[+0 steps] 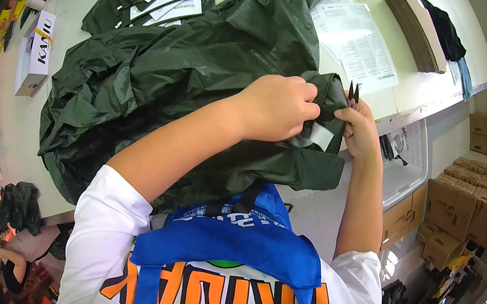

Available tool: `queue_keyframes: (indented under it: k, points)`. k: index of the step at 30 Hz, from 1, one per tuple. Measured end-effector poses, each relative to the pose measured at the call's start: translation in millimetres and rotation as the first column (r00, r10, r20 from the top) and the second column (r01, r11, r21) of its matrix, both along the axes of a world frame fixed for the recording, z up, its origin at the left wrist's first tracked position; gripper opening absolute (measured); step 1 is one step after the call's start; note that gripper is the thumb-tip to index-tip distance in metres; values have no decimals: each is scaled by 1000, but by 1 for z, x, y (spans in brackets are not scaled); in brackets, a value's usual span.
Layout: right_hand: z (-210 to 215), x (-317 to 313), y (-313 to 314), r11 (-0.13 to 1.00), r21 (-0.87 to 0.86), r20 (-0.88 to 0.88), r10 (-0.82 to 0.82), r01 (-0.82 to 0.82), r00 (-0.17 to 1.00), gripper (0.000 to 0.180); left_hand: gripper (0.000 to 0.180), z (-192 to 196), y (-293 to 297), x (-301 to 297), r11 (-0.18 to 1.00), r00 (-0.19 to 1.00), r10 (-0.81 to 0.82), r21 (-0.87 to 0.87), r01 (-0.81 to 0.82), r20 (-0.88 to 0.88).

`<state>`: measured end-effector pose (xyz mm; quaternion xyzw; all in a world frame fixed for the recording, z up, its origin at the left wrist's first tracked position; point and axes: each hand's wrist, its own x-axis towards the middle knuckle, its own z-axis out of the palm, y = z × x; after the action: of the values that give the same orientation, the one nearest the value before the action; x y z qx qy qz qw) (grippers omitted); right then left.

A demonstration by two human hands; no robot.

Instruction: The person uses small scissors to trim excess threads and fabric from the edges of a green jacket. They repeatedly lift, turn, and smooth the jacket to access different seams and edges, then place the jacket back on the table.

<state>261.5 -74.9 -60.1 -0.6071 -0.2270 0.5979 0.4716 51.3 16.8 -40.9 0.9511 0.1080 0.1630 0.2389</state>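
A dark green garment of thin, crinkled, shiny fabric (205, 67) is spread over the table, its near edge hanging toward me. My left hand (280, 107) is closed on a fold near its right end, just above a small white label (321, 136). My right hand (358, 127) is at the garment's right edge, with thumb and fingers closed on the cloth there. Dark pointed blades of small thread snips (354, 93) stick up out of that hand; their handles are hidden in the palm.
Dark green pieces with white tags (105, 14) lie at the far left. Printed sheets (368, 45) and a stack of flat cardboard (416, 30) lie at the far right. A white box (36, 57) stands at left. Cartons (454, 207) are piled at right; another person's arm (14, 257) shows lower left.
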Motion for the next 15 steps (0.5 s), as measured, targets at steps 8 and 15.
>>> queue_keyframes:
  k: [8, 15]
  points:
    - [-31, 8, 4, 993, -36, -235, -116, 110, 965, 23, 19, -31, -37, -32, 963, 990, 144, -232, -140, -1]
    - [-40, 24, 9, 998, -50, -100, -48, 43, 994, 25, 18, -52, -53, -45, 904, 934, 261, -402, -148, 244]
